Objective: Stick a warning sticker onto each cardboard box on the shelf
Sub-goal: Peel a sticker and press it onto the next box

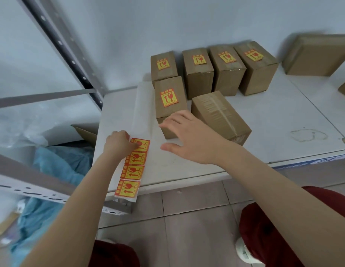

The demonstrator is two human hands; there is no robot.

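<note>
The white shelf [264, 120] holds brown boxes. Four boxes [212, 74] stand in a row at the back, and each has a yellow and red sticker on top. One more box [170, 99] stands in front of the row's left end, and it has a sticker on top too. Just to its right sits a plain box [220, 116] with tape on it and no sticker. A big box [316, 54] lies far back on the right, well apart from the rest.

A long strip [132, 168] of stickers lies on the left side of the shelf, and its near end hangs over the edge. The left hand [118, 143] is at the top sticker [142, 145] on the strip. Its fingers are curled and pinch that sticker at its corner, which lifts up a little.

The right hand [189, 135] is flat, with its fingers spread and holding nothing. Its fingertips are at the low front of the stickered box. I cannot tell if they touch it.
</note>
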